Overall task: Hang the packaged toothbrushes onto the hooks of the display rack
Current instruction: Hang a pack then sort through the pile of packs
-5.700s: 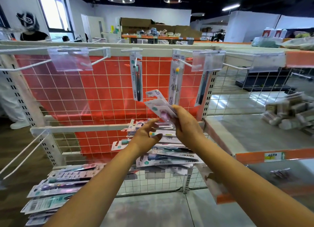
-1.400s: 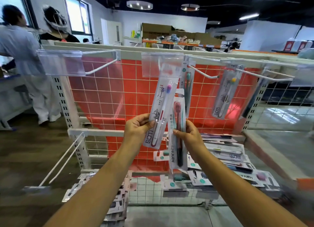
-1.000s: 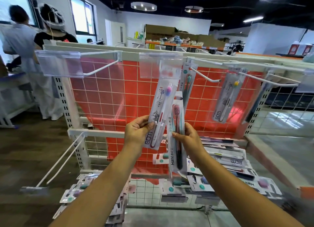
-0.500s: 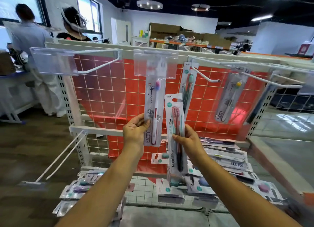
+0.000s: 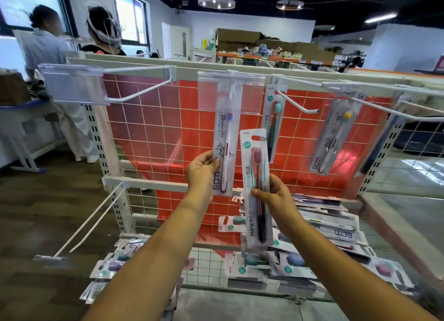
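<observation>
My left hand [image 5: 201, 167] pinches the lower part of a clear BDM toothbrush pack [image 5: 224, 150]; its top sits behind the clear label holder [image 5: 231, 91] of the middle hook. My right hand [image 5: 274, 195] grips a Hane pack [image 5: 257, 188] with a pink-headed brush, held upright in front of the rack. A teal-brush pack [image 5: 274, 118] hangs on the hook [image 5: 298, 104] to the right, and a yellow-brush pack [image 5: 332, 138] hangs further right. The far-left hook [image 5: 134, 85] is bare.
Several loose toothbrush packs [image 5: 331, 229] lie piled on the lower wire shelf, with more at lower left [image 5: 115, 267]. A low hook [image 5: 89, 222] juts out at the left. Two people [image 5: 48, 56] stand behind the rack at the left. A grey shelf [image 5: 408, 200] lies to the right.
My left hand has lifted the BDM pack up and straightened it, so its top now sits behind the middle hook's label holder. My right hand keeps holding the Hane pack upright.
</observation>
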Motion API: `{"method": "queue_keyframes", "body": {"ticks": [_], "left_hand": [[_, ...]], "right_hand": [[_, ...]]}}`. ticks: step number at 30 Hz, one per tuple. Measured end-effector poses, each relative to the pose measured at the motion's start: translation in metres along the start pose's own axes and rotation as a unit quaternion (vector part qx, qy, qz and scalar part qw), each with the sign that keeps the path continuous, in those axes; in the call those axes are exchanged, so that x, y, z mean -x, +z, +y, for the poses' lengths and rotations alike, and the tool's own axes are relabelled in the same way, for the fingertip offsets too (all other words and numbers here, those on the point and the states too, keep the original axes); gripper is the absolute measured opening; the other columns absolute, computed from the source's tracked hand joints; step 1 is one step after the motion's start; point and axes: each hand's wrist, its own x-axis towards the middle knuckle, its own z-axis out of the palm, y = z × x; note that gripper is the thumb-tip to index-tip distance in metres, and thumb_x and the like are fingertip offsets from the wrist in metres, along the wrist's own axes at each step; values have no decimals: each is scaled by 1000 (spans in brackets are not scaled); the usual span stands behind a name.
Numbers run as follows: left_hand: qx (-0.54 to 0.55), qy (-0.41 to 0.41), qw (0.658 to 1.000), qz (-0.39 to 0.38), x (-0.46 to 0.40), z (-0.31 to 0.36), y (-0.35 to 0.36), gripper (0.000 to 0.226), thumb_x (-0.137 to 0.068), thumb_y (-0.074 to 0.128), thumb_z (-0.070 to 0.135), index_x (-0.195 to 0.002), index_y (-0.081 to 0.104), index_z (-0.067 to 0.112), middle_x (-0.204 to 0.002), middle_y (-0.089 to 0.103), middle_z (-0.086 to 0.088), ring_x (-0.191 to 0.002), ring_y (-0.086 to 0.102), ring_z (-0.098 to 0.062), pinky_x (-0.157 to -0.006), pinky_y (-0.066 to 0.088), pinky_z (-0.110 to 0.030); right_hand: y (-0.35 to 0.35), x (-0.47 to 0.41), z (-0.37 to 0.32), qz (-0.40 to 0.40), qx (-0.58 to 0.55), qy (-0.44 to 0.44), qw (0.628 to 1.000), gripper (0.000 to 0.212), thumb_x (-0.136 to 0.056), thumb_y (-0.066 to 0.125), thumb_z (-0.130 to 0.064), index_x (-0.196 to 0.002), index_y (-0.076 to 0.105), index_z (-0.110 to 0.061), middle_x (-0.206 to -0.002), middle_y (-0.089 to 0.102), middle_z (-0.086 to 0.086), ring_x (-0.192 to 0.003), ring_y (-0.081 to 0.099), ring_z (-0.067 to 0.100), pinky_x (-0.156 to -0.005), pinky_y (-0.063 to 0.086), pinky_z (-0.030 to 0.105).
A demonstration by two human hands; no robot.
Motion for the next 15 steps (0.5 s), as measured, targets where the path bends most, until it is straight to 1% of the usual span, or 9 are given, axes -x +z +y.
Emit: {"method": "queue_keyframes", "body": {"ticks": [3,4,6,8,11,13,15], "left_hand": [[-24,-10,1000,5,-20,-3,8,24,-88,52,-6,-87,63,15,-86,65,-2,-87,63,-20,-86,53,-39],[-33,-8,999,4,-27,-4,10,24,-88,52,-6,-86,63,15,-86,65,-1,-89,62,-20,-89,52,-40],[-47,-7,999,1,-39,-7,12,22,-88,52,-6,-91,63,12,-86,65,0,-93,61,-22,-92,51,-43],[-57,-11,998,1,-50,-8,15,21,-88,52,-6,-100,63,7,-86,64,0,-94,60,-23,-90,51,-42],[-63,-22,998,6,-65,-7,18,23,-88,53,-5,-106,62,4,-87,64,0,-93,59,-23,-83,52,-38],[-74,-27,997,5,-71,-6,19,24,-88,53,-4,-109,61,5,-96,64,-3,-93,58,-21,-78,50,-31],[-86,-34,996,-5,-74,-9,19,23,-89,53,-1,-110,61,7,-103,63,-5,-96,58,-20,-78,50,-30]], "right_hand": [[-3,-8,1,9,6,-4,1000,31,-85,58,5,-111,55,-11,-98,65,3,-91,62,20,-80,51,31],[-3,-10,0,11,6,-4,1000,32,-85,58,5,-113,54,-10,-99,65,3,-92,62,21,-81,52,30],[-5,-13,-2,12,7,-6,1000,30,-86,58,4,-112,53,-11,-98,65,1,-90,63,18,-76,53,25],[-5,-16,-3,18,3,-5,1000,29,-86,57,3,-109,53,-14,-96,65,0,-88,63,17,-72,53,23],[-5,-20,-5,33,8,-6,999,30,-86,58,3,-109,52,-14,-98,64,3,-93,62,23,-82,53,34],[-5,-20,-7,38,9,-9,999,27,-86,58,3,-104,54,-16,-96,64,3,-91,62,23,-84,53,37],[-4,-19,-9,38,6,-13,999,26,-86,57,3,-99,54,-20,-94,64,2,-89,62,20,-81,54,34]]}}
